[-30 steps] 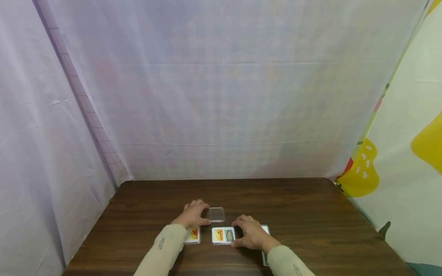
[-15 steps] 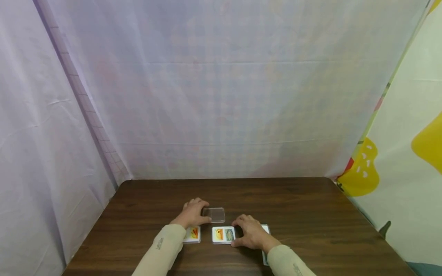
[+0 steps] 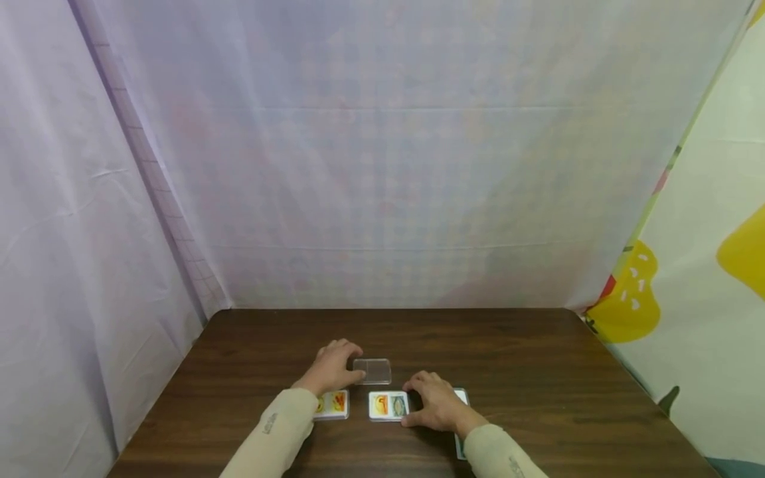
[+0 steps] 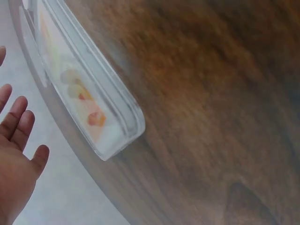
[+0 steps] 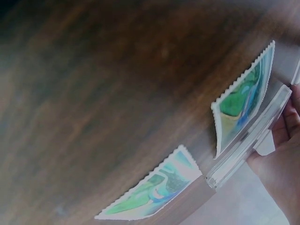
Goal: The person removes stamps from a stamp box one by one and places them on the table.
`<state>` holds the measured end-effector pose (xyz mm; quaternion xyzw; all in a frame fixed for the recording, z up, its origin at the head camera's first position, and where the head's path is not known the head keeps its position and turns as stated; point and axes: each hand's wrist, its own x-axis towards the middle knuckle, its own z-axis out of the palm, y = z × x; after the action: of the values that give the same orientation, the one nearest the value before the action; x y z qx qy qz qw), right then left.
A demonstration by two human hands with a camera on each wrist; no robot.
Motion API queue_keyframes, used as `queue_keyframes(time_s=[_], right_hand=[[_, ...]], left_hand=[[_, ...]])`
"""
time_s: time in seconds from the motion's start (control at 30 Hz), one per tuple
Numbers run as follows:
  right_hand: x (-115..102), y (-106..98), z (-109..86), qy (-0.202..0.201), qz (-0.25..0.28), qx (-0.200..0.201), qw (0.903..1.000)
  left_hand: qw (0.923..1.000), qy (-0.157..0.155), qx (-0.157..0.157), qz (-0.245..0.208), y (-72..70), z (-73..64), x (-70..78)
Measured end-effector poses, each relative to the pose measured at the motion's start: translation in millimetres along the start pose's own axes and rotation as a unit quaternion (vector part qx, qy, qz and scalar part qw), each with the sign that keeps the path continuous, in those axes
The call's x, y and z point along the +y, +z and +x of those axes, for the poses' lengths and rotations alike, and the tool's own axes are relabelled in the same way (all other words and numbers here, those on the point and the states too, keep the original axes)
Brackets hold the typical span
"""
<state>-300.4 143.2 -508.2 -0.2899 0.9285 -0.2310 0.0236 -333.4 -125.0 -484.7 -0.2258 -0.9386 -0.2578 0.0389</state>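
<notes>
A flat clear case with two colourful stamp-like pictures lies mid-table. My right hand grips its right end, thumb at the near corner and fingers at the far one. Beyond it lies an empty-looking clear plastic lid. My left hand is at the lid's left end, fingers apart; in the left wrist view that hand has loose, spread fingers holding nothing. A second picture case sits below the left wrist, partly covered by the sleeve; the left wrist view shows this case closely.
Under my right forearm, a third case stands lengthwise, partly hidden. Green and blue pictures with toothed edges appear in the right wrist view. The brown wooden table ends at a pale curtain behind.
My left hand has drawn slightly left, away from the clear lid, so more of the lid shows. The right hand keeps its place at the middle case.
</notes>
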Motion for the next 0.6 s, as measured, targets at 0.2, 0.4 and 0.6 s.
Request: queue_keyframes(time_s=[0.2, 0.4, 0.6], right_hand=[[0, -1, 0.9, 0.001, -0.002, 0.001, 1.0000], [-1, -2, 0.2, -0.003, -0.012, 0.001, 0.9999], [-1, -3, -1.5, -0.006, -0.008, 0.000, 1.0000]], left_hand=[[0.9999, 0.005, 0.002, -0.013, -0.5, -1.2, 5.1], [0.9995, 0.013, 0.012, -0.027, 2.0, -4.7, 9.0], [0.9991, 0.003, 0.009, -0.042, 3.9, -13.7, 14.8]])
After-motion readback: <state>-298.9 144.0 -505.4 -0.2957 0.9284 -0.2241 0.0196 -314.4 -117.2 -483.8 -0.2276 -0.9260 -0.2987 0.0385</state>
